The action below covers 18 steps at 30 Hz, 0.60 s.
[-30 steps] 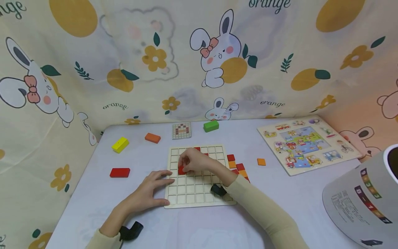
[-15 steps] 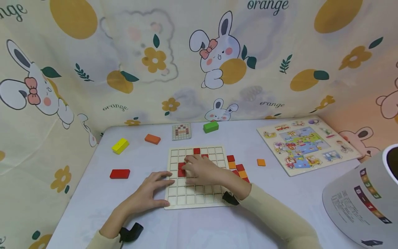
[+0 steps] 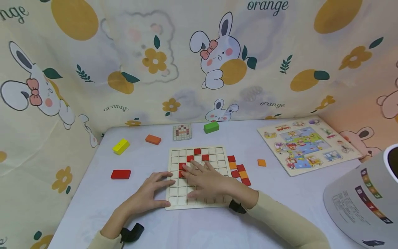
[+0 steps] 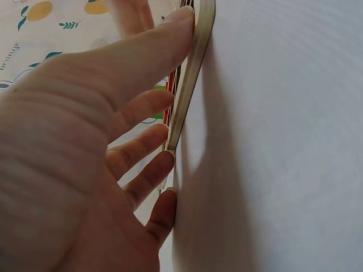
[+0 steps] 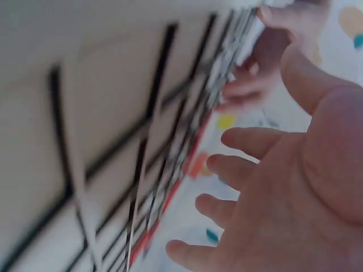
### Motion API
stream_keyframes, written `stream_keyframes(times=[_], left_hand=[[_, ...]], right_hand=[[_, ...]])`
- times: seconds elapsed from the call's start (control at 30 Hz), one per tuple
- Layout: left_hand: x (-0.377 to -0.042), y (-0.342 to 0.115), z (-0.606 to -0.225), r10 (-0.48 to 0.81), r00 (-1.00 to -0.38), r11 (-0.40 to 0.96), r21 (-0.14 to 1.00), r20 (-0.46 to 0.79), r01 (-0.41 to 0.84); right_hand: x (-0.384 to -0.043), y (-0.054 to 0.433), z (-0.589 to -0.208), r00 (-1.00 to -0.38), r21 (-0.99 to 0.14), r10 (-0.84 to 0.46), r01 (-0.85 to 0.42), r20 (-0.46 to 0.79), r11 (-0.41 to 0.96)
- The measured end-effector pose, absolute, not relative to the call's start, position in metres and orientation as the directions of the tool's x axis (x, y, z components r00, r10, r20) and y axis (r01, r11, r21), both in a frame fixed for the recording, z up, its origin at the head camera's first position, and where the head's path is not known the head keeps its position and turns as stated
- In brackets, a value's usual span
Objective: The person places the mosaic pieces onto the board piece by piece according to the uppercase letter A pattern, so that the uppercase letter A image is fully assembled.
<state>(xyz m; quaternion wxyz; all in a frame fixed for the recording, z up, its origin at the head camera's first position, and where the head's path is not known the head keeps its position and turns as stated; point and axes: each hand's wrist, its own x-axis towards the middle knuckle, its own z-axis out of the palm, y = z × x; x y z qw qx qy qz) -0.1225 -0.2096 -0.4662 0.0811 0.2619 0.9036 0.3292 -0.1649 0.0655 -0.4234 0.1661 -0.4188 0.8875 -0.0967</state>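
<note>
A pale wooden grid board (image 3: 220, 154) lies at the middle of the white table, with several red square tiles (image 3: 197, 151) set in its upper cells. My left hand (image 3: 147, 192) rests at the board's left side, thumb and fingers spread along the edge; the left wrist view shows the thumb on the board's rim (image 4: 195, 73). Over the board's middle is my right hand (image 3: 206, 181), fingers spread and holding nothing, fingertips close beside the red tiles at left. Its palm faces the grid (image 5: 113, 141) in the right wrist view. The hand hides some cells.
Loose red and orange tiles (image 3: 235, 174) lie right of the board, with one orange tile (image 3: 262, 162) farther off. Behind are a pattern card (image 3: 182, 132) and green (image 3: 211, 127), orange (image 3: 153, 139), yellow (image 3: 121, 146) and red (image 3: 121, 174) blocks. A picture puzzle (image 3: 280, 162) and white bucket (image 3: 351, 197) stand right.
My right hand has let go of a red tile at the board's left, opened its fingers and drawn back rightward and toward me. The left hand has stayed at the edge.
</note>
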Motion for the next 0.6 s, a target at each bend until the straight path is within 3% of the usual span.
stream_keyframes(times=[0.23,0.37,0.6], left_hand=[[-0.123,-0.207,-0.467,0.532,-0.845,0.641,0.63,0.047,0.438],[-0.124,-0.208,-0.467,0.535,-0.843,0.641,0.622,0.059,0.45],[-0.123,-0.209,-0.467,0.531,-0.846,0.647,0.622,0.048,0.441]], right_hand=[[-0.185,0.132,-0.411,-0.728,-0.522,-0.683,-0.56,-0.06,0.643],[-0.197,0.176,-0.414,-0.811,-0.612,-0.583,-0.434,-0.054,0.661],[-0.204,0.221,-0.431,-0.84,-0.675,-0.533,-0.336,-0.102,0.657]])
